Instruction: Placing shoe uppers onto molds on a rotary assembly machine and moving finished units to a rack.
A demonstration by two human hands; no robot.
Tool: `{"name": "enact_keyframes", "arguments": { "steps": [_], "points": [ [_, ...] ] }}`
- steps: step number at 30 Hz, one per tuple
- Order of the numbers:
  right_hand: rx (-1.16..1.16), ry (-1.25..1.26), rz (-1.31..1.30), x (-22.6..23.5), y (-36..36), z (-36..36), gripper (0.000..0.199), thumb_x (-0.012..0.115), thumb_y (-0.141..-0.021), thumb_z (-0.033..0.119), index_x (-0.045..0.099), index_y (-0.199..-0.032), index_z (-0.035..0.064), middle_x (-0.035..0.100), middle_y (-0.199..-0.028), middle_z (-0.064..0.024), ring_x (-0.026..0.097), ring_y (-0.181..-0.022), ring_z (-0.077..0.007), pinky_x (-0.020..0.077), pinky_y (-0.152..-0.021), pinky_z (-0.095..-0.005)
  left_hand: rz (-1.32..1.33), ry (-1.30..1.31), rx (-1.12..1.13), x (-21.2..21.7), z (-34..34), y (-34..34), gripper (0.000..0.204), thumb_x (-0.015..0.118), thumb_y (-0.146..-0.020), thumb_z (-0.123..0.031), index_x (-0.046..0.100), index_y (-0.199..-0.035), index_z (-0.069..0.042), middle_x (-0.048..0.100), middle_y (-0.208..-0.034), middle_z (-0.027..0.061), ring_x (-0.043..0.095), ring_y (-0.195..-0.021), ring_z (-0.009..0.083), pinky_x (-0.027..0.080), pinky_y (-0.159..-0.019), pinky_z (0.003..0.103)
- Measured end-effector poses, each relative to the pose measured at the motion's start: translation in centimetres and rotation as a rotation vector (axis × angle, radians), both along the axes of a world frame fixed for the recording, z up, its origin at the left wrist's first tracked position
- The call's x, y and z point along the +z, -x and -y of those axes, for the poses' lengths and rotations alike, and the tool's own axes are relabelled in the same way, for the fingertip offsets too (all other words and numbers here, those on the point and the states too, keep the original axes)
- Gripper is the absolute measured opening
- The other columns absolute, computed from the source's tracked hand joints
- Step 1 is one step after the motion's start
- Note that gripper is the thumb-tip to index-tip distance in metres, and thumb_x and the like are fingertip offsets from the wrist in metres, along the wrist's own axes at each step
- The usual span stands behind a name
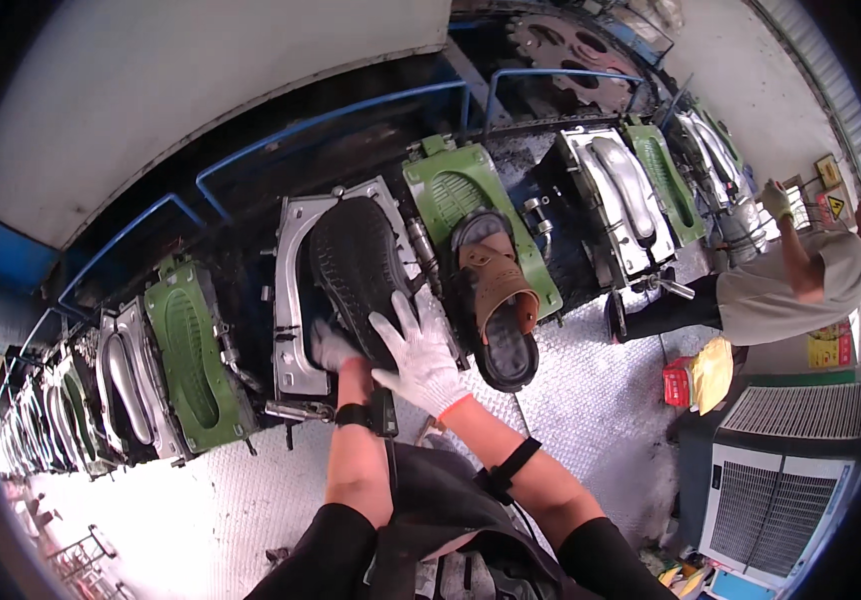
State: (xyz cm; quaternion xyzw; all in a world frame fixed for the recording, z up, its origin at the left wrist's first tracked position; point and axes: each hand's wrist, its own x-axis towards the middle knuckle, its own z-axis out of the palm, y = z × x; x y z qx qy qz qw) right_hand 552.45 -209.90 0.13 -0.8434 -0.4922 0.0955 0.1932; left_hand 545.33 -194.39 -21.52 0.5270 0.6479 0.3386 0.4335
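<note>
A black shoe sole, tread side up, lies over an open silver metal mould in front of me. My left hand, in a white glove, is at the sole's lower left edge, inside the mould. Its fingers are blurred and partly hidden, so their grip does not show. My right hand, also gloved, lies with spread fingers against the lower right side of the sole. To the right, a brown strapped sandal with a black sole rests partly on an open green mould half.
A row of moulds runs to both sides, including a green half at left and a silver one at right. Blue rails stand behind. A co-worker is at far right, near a grey ventilated machine.
</note>
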Motion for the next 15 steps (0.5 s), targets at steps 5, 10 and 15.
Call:
{"name": "enact_keyframes", "arguments": {
  "steps": [5, 10, 15],
  "points": [
    [0.115, 0.072, 0.072, -0.8, 0.4, -1.5, 0.086, 0.074, -0.069, 0.037, 0.033, -0.142, 0.0186, 0.022, -0.148, -0.0212, 0.019, -0.135, -0.0459, 0.0192, -0.111, -0.0532, 1.056, 0.693, -0.073, 1.2, -1.7, 0.2, 0.041, 0.046, -0.096, -0.034, 0.055, -0.127, -0.008, 0.057, -0.127, 0.0092, 0.055, -0.112, 0.0238, 0.045, -0.094, 0.033],
    [0.057, 0.106, 0.117, -2.0, -1.5, -0.2, 0.086, 0.075, -0.069, 0.033, 0.032, -0.143, 0.0203, 0.023, -0.148, -0.0204, 0.026, -0.132, -0.0458, 0.0233, -0.11, -0.0517, 0.818, 0.682, -0.548, 4.7, 4.9, 0.5, 0.044, 0.036, -0.1, -0.027, 0.04, -0.14, -0.01, 0.044, -0.141, 0.0073, 0.042, -0.129, 0.023, 0.031, -0.109, 0.036],
    [0.079, 0.02, 0.037, -1.3, -0.9, -1.6, 0.079, 0.068, -0.069, 0.019, 0.035, -0.141, 0.0226, 0.025, -0.147, -0.0171, 0.031, -0.128, -0.0435, 0.029, -0.106, -0.0515, 0.526, 0.457, -0.83, 1.8, 4.5, 2.2, 0.045, 0.035, -0.099, -0.026, 0.038, -0.141, -0.009, 0.043, -0.142, 0.0074, 0.04, -0.13, 0.0214, 0.031, -0.11, 0.035]
  ]
}}
